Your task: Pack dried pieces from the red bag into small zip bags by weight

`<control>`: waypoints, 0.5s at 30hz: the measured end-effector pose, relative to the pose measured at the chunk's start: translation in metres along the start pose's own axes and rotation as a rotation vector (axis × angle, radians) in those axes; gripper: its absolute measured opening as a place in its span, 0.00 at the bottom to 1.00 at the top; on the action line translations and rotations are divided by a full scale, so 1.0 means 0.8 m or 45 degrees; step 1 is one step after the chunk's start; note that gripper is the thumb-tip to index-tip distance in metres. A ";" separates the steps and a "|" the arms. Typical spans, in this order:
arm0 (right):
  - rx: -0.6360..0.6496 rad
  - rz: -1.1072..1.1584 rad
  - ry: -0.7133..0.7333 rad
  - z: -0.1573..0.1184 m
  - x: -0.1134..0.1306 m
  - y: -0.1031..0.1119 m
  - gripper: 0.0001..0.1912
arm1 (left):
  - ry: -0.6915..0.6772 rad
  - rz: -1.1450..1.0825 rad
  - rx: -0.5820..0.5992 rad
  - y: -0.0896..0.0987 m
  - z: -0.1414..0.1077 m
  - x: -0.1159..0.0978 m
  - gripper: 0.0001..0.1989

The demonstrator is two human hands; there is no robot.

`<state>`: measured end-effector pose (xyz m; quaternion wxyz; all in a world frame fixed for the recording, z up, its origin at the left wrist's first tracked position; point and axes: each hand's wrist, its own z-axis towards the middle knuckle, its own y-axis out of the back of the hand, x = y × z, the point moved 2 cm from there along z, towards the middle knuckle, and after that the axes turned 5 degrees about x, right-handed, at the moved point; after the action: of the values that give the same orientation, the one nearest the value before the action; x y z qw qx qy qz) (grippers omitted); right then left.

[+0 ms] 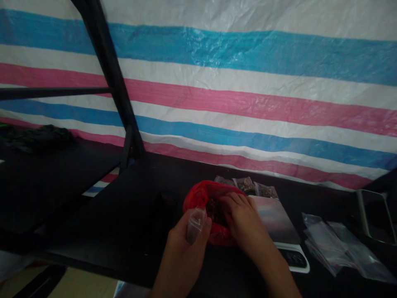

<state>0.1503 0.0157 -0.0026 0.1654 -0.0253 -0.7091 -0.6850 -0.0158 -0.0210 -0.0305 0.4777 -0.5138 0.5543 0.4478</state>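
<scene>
A red plastic bag point(194, 195) stands open on the black table, with small dark brown pieces point(214, 209) inside. My left hand point(188, 244) pinches a small clear plastic bag point(195, 225) at the red bag's near left edge. My right hand point(243, 217) reaches into the red bag from the right, its fingertips hidden among the brown pieces; whether they grip anything does not show. Just right of that hand lies a scale point(276, 219) with a flat metal plate and a dark display.
Several filled small bags point(266, 190) lie behind the red bag and scale. Flat clear bags point(331, 244) are spread at the right, near a phone-like device point(376, 216). A black frame post point(108, 62) rises at the left before a striped sheet point(232, 99).
</scene>
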 end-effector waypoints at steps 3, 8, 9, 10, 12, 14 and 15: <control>0.090 0.083 0.043 -0.006 -0.006 0.000 0.29 | 0.021 0.019 0.047 -0.005 -0.004 0.004 0.23; -0.006 0.142 -0.053 -0.009 -0.014 0.005 0.24 | 0.013 0.103 0.081 -0.008 -0.002 0.008 0.20; -0.005 0.131 -0.101 -0.009 -0.014 0.005 0.23 | 0.012 0.107 0.079 -0.008 -0.001 0.008 0.19; 0.001 0.126 -0.137 -0.008 -0.014 0.004 0.22 | 0.009 0.103 0.076 -0.008 0.000 0.008 0.19; 0.008 0.137 -0.165 -0.005 -0.012 0.003 0.21 | 0.002 0.080 0.058 -0.008 0.001 0.008 0.20; 0.000 0.152 -0.164 -0.003 -0.008 0.001 0.21 | 0.003 0.042 0.030 -0.008 0.003 0.008 0.22; -0.006 0.146 -0.163 -0.002 -0.007 0.001 0.20 | 0.000 0.020 0.017 -0.009 0.004 0.007 0.23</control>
<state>0.1557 0.0151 -0.0036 0.1586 -0.1102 -0.7141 -0.6729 -0.0088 -0.0192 -0.0366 0.4773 -0.5064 0.5614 0.4478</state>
